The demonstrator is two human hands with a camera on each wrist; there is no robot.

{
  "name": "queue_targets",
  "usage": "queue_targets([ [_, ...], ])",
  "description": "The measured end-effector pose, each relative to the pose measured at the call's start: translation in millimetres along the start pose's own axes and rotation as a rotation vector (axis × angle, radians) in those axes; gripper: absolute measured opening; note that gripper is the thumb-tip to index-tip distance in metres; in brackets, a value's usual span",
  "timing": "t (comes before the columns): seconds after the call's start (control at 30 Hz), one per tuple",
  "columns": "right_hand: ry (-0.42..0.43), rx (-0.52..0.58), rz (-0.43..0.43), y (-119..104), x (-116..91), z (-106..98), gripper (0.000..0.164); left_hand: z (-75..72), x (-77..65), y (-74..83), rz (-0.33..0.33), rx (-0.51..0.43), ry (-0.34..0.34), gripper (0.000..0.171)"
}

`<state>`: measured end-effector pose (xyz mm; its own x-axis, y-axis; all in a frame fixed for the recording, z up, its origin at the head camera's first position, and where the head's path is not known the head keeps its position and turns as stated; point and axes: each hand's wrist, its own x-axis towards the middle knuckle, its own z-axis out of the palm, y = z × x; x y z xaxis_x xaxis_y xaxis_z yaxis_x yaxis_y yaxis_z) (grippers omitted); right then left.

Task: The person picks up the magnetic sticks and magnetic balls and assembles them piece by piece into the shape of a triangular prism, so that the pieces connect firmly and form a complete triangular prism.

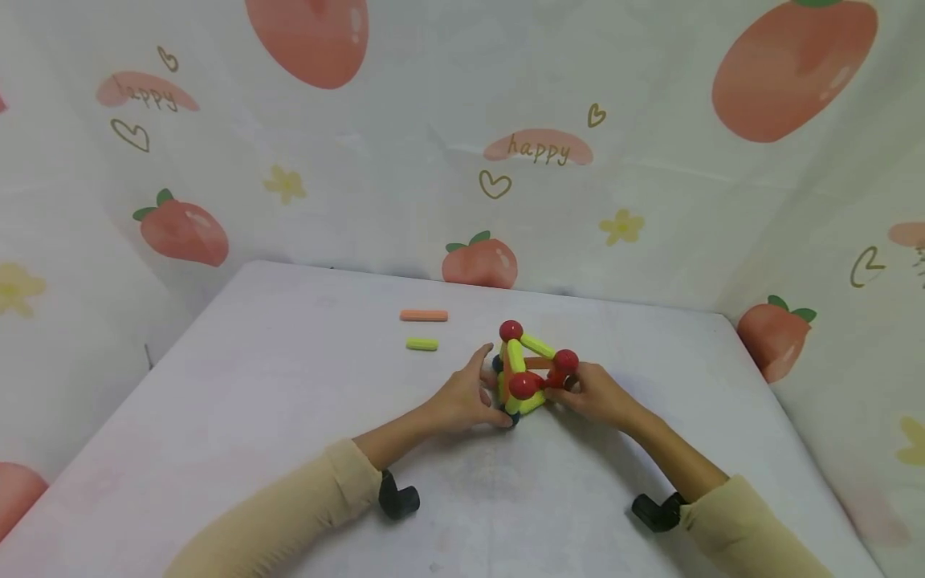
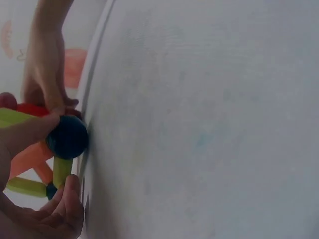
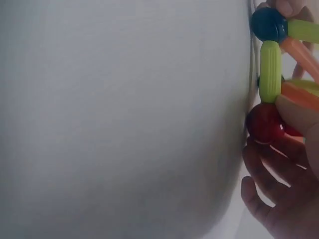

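A toy frame of magnetic rods and balls (image 1: 516, 356) stands on the white table between both hands. Yellow-green, orange and red rods join its balls, with red balls (image 1: 511, 330) on top and dark blue ones low down. My left hand (image 1: 457, 400) holds the frame's left side, its thumb against a blue ball (image 2: 67, 138) and the other fingers bent near a yellow-green rod. On the opposite side, my right hand (image 1: 598, 396) pinches a low corner. There, in the right wrist view, the thumb lies by a red ball (image 3: 265, 123) at the end of a yellow-green rod (image 3: 270, 69).
Behind the left hand lie a loose orange rod (image 1: 424, 315) and a shorter yellow-green rod (image 1: 422, 344). The white table (image 1: 289, 345) meets a fruit-patterned cloth (image 1: 390, 177) at its back edge. Black devices (image 1: 399, 499) sit at both wrists.
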<state>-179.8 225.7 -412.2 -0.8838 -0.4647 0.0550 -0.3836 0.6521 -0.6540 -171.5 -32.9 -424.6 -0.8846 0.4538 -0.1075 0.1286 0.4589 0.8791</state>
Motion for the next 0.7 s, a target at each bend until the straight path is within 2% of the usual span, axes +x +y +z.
queue_targets([
  [0.2,-0.027,0.000,0.006,4.0,-5.2,-3.5,0.042,-13.3,9.0,-1.7,0.030,-0.061,-0.007,0.094],
  [0.37,-0.073,0.044,-0.009,9.8,-3.2,-5.4,0.037,-21.6,19.8,-7.0,0.064,-0.070,0.030,0.082],
  [0.53,-0.090,0.091,-0.022,13.0,0.3,-7.5,0.036,-25.6,27.1,-9.8,0.071,-0.071,0.038,0.077],
  [0.7,-0.100,0.119,0.016,15.4,2.1,-6.9,0.038,-32.4,29.5,-10.6,0.066,-0.054,0.039,0.074],
])
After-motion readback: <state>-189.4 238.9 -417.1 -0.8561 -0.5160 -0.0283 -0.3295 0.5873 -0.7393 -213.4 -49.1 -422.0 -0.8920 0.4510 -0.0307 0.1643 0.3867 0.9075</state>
